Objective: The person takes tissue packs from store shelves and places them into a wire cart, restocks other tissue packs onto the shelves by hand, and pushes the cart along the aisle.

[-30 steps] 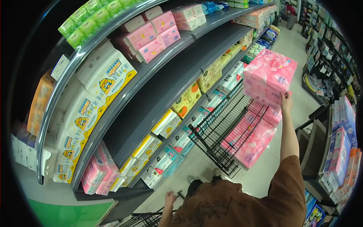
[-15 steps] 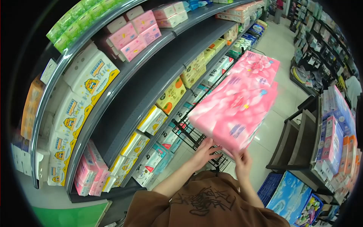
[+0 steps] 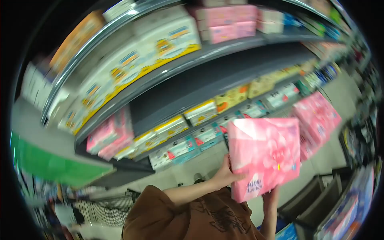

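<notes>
A large pink pack of tissue paper (image 3: 266,154) with a flower print and "4000" on its wrapper is held up in front of my body. My left hand (image 3: 228,175) grips its left side, the fingers lying over the front edge. Beneath its lower right edge is my right hand (image 3: 272,195), whose fingertips are partly hidden by the pack. Behind it, to the right, more pink packs (image 3: 318,120) lie stacked; the held pack covers part of them.
A long shelf (image 3: 172,96) runs across ahead, with white-and-yellow tissue packs (image 3: 164,48) and smaller pink packs (image 3: 234,24). A dark rack (image 3: 316,196) stands at the lower right. A wire trolley (image 3: 106,208) and a person (image 3: 64,212) are at the lower left.
The pink pack has come off the stack and is now upright between my hands. The view has turned left along the shelf, and the remaining stack sits farther right.
</notes>
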Available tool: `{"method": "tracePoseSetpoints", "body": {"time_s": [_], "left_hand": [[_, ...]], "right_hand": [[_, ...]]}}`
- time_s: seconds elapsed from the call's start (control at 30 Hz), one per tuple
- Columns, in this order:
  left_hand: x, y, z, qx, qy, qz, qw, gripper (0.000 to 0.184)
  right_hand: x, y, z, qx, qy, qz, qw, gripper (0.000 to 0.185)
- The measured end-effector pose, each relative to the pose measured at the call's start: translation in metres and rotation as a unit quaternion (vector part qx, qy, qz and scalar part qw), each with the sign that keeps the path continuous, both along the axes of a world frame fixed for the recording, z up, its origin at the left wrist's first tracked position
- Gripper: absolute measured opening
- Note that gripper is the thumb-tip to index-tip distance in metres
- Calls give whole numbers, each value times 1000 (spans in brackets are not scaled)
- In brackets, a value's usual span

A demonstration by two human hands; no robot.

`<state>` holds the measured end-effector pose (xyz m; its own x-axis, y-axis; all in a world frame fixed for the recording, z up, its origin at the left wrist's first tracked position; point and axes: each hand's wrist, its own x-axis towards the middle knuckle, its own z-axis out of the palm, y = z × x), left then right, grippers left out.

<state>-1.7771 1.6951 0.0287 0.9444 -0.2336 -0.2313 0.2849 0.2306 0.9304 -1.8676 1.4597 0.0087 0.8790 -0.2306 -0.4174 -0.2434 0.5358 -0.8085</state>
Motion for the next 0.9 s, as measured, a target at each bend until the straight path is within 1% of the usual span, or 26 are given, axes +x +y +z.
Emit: {"method": "tracePoseSetpoints", "body": {"time_s": [0.03, 0.1, 0.13, 0.2, 0.23, 0.3, 0.33, 0.37, 0.4, 0.43, 0.47, 0.53, 0.57, 0.6, 0.63, 0.67, 0.73, 0.8, 0.83, 0.87, 0.9], "left_hand": [[-7, 24, 6, 9, -18, -13, 1000, 101], [-18, 71, 6, 17, -43, -25, 999, 107], [-26, 92, 9, 8, -32, 8, 999, 106], [-47, 129, 16, -12, -3, 68, 998, 103], [-59, 141, 14, -35, 13, 119, 992, 102], [-76, 163, 5, -89, 44, 213, 972, 100], [-78, 170, 4, -135, 36, 266, 954, 98], [-76, 175, 5, -181, 28, 315, 931, 96], [-74, 179, 5, -227, 20, 361, 904, 94], [-68, 185, -6, -226, 35, 397, 889, 90], [-55, 191, -18, -226, 35, 409, 883, 90], [-35, 210, -38, -221, 39, 438, 870, 89], [-30, 223, -45, -155, 34, 412, 897, 79], [-34, 242, -35, -65, 43, 321, 944, 73], [-47, 263, -16, 26, 53, 226, 972, 66], [-60, 281, 5, 114, 66, 127, 983, 60], [-82, 310, 68, 77, -87, 143, 983, 42], [-119, 335, 145, -36, -147, 205, 967, 44], [-137, 338, 170, -132, -248, 201, 938, 46], [-153, 338, 191, -221, -345, 194, 891, 49], [-165, 332, 213, -289, -394, 168, 856, 46]], "right_hand": [[-16, 6, -30, -167, -30, 121, 978, 67], [-10, 53, -3, -201, -10, 179, 963, 70], [-8, 97, 55, -71, 63, 127, 987, 73], [7, 114, 44, -81, 32, 198, 976, 78], [11, 121, 37, -84, 18, 229, 970, 81], [33, 157, 40, -94, -104, 297, 944, 86], [46, 178, 41, -97, -163, 325, 926, 89], [61, 199, 37, -103, -175, 347, 916, 86], [74, 221, 27, -38, -144, 365, 919, 84], [86, 243, 16, 24, -109, 379, 918, 83], [98, 266, 6, 158, -32, 382, 910, 81], [126, 303, -4, 71, 12, 446, 892, 79], [139, 319, -5, 29, 34, 478, 877, 77], [152, 335, 4, 7, 0, 461, 887, 75], [167, 348, 14, -15, -34, 445, 895, 72], [183, 358, 22, -38, -66, 428, 900, 69], [225, 377, 12, 6, -60, 424, 903, 57], [253, 404, 23, 47, -35, 450, 891, 40], [265, 418, 25, 42, -43, 467, 882, 38], [277, 431, 22, 40, -49, 483, 873, 35], [295, 447, 12, 36, -53, 482, 874, 36]]}}
